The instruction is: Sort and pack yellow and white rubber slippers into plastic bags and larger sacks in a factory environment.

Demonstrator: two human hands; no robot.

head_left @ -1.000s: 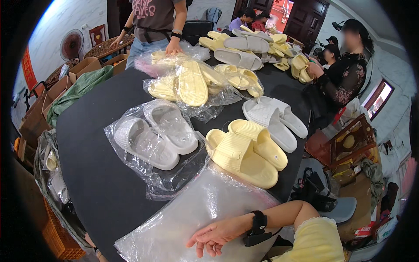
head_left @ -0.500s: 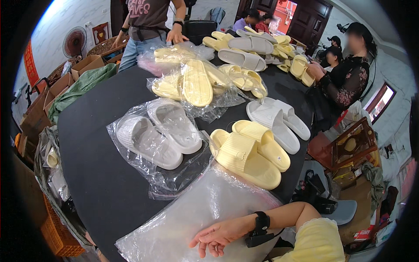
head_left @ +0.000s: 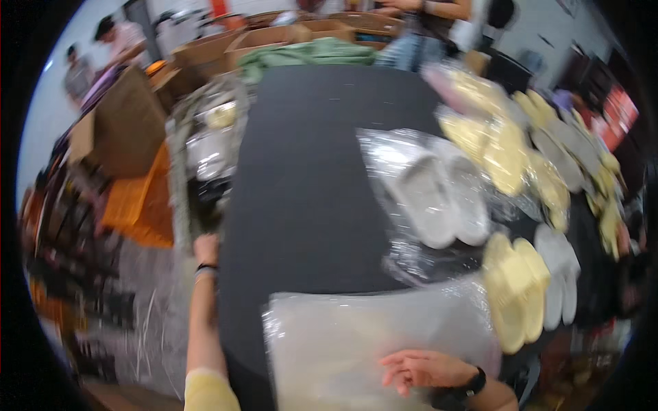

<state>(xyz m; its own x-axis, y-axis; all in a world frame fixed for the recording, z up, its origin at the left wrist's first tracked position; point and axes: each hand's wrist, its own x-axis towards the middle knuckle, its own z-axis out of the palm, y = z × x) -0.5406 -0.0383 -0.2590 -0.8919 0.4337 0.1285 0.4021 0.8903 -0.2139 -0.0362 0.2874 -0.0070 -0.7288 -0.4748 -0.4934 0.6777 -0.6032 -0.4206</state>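
My right hand (head_left: pixel 423 370) rests palm down over a stack of clear plastic bags (head_left: pixel 322 329) at the table's near edge, its fingers loosely stretched and nothing in them. Over on the left, my left hand (head_left: pixel 206 248) reaches to the near rim of a grey-green sack (head_left: pixel 179 171) beside the table; its fingers are blurred and partly hidden. Inside the sack show plastic-wrapped slippers (head_left: pixel 209 151), white and yellow. Beyond the bags lies a pair of white slippers (head_left: pixel 432 205) in clear plastic. Right of them are unwrapped yellow slippers (head_left: pixel 515 288) and a pale grey pair (head_left: pixel 558 274).
The black table (head_left: pixel 301 178) carries more yellow slippers (head_left: pixel 504 147), some bagged, and grey ones (head_left: pixel 579 147) at the far right. An orange crate (head_left: pixel 140 212) and cardboard boxes (head_left: pixel 123 113) stand left. A green cloth (head_left: pixel 308 58) and another person (head_left: pixel 418 48) are at the far end.
The view has swung left, so the table's things sit further right. My left arm now shows fully, its hand at the sack. My right hand stays over the plastic bags.
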